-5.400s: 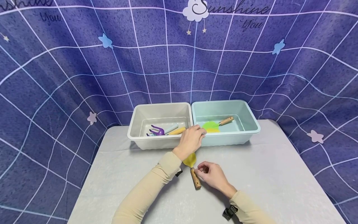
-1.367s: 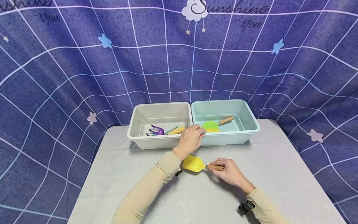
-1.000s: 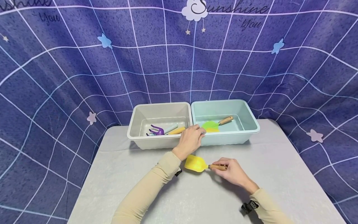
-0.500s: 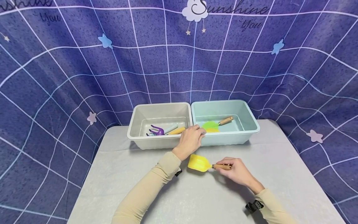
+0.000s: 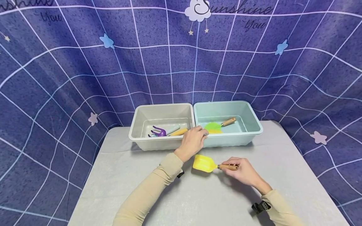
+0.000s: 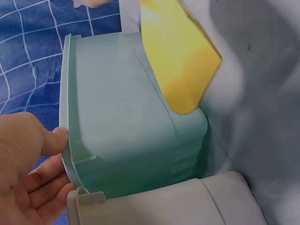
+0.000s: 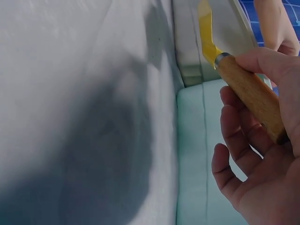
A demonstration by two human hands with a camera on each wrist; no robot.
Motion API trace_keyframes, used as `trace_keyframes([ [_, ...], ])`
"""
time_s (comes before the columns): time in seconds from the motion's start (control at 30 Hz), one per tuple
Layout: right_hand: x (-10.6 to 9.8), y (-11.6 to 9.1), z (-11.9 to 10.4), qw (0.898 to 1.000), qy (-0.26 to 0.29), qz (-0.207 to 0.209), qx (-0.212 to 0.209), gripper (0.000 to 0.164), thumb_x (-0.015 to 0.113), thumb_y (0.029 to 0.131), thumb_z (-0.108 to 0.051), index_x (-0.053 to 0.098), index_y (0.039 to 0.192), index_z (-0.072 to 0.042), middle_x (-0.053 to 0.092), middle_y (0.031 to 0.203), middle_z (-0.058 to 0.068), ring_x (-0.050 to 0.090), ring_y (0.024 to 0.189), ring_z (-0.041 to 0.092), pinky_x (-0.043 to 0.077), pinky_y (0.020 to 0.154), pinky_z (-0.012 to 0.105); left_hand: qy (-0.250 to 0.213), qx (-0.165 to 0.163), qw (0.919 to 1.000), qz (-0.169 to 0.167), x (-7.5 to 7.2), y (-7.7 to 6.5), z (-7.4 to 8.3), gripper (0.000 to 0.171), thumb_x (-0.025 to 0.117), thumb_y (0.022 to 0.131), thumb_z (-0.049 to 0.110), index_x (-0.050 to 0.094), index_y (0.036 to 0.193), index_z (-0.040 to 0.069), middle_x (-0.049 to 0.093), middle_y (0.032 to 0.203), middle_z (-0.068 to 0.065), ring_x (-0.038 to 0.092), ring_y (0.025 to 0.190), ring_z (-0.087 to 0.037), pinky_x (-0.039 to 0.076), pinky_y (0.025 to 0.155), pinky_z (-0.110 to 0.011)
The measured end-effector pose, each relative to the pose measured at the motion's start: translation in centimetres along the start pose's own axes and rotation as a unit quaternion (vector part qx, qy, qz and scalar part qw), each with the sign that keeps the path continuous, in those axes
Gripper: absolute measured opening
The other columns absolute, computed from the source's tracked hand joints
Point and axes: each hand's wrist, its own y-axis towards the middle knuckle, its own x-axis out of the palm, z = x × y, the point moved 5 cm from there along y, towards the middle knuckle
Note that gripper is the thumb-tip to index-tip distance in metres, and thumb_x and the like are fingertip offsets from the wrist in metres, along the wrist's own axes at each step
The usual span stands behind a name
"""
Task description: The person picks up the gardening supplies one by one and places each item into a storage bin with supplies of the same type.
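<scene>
A small yellow shovel (image 5: 204, 163) with a wooden handle (image 7: 248, 86) is raised above the table, its blade pointing left. My right hand (image 5: 240, 169) pinches that handle between thumb and fingers; in the right wrist view the other fingers curve loosely below it. My left hand (image 5: 193, 141) is at the front corner where the pale teal bin (image 5: 243, 139) meets the grey bin (image 5: 158, 145). Seen from the left wrist, the thumb lies on the teal bin's rim (image 6: 65, 93), with the fingers curled at its other side.
Inside the grey bin lie a purple hand rake (image 5: 159, 131), a pale blue handle (image 5: 173, 128) and a yellow handle (image 5: 179, 131). The teal bin holds a green tool (image 5: 212, 126) with a wooden handle and a yellow piece (image 5: 215, 131). A patterned curtain (image 5: 181, 62) hangs behind the table.
Earlier the shovel lay on the table with its handle toward me. My right hand has taken it up, turned it sideways and drawn it gradually right. The left hand stays put.
</scene>
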Motion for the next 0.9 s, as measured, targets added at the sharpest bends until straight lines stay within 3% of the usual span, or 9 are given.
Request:
trace_keyframes([
  [0.9, -2.7, -0.2, 0.4, 1.000, 0.009, 0.001, 0.018, 0.019, 0.089, 0.086, -0.019, 0.085, 0.103, -0.026, 0.079, 0.096, -0.013, 0.072, 0.088, 0.002, 0.057, 0.083, 0.021, 0.002, 0.007, 1.0000, 0.005, -0.1, 0.0, 0.0, 0.012, 0.072, 0.102, 0.024, 0.081, 0.109, 0.021, 0.072, 0.094, 0.002, 0.072, 0.084, -0.018, 0.059, 0.070, -0.033],
])
